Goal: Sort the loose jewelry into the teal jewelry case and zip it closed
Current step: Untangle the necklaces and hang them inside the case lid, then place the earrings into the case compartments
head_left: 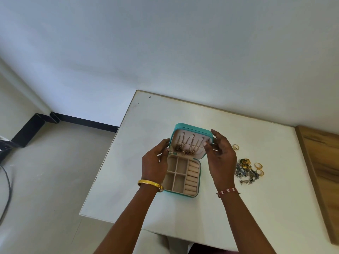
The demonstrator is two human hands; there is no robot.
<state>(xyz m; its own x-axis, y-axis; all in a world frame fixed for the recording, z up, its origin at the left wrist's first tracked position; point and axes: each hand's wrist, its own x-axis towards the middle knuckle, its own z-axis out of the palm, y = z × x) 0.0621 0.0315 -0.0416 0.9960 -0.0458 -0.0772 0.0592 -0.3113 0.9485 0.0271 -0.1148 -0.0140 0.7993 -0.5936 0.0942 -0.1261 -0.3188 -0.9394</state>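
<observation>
The teal jewelry case [197,193] lies open in the middle of the white table [256,147]. Its lid [190,128] stands upright, with several thin gold chains [187,145] hanging inside it. The base has beige square compartments and ring rolls, all without jewelry in them. My left hand [155,162] touches the lid's left edge. On the lid's right edge my right hand [220,154] holds on, thumb against the inner lining. To the right of the case lie a pile of loose jewelry [245,171] and gold rings [258,167], plus one ring [236,147] farther back.
A wooden board [321,171] runs along the table's right side. The table's left edge drops to a grey floor [45,180] with a dark cable [7,189] at far left. A pale wall stands behind the table.
</observation>
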